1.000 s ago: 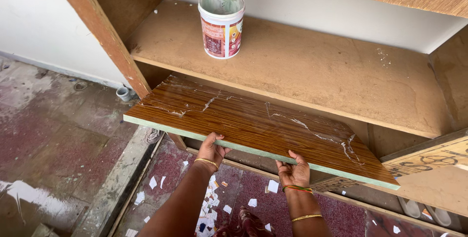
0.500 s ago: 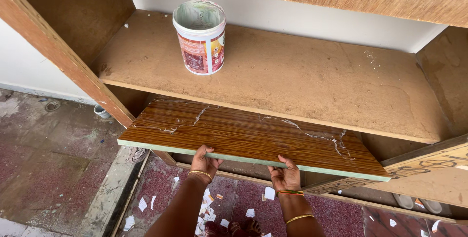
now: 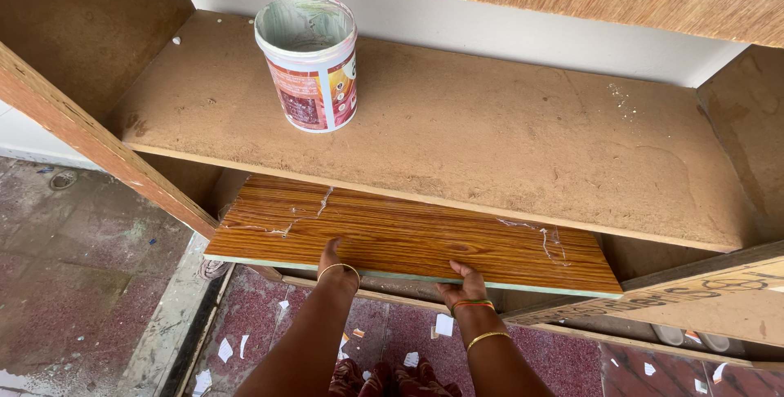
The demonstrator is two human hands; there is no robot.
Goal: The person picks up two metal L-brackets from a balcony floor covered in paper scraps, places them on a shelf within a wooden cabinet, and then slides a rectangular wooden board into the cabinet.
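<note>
A wood-grain board (image 3: 408, 242) is shown lying flat beneath a bare shelf (image 3: 490, 144) of an unfinished cabinet, its far edge hidden under the shelf and its near, pale green edge facing the viewer. The board is gripped along that near edge by both hands. The left hand (image 3: 333, 260) is closed on the edge left of centre, with the thumb laid on the glossy top face and a thin bangle seen at the wrist. The right hand (image 3: 462, 284) is closed on the edge near the middle, with the fingers hidden under the board; two bangles are worn on that wrist. The hands are held apart from each other. Pale streaks are seen on the top face of the board. On the shelf above, an open paint bucket (image 3: 310, 62) is stood upright towards the left, well apart from the hands. Scraps of white paper (image 3: 443, 325) are scattered on the reddish floor (image 3: 261, 323) below.
</note>
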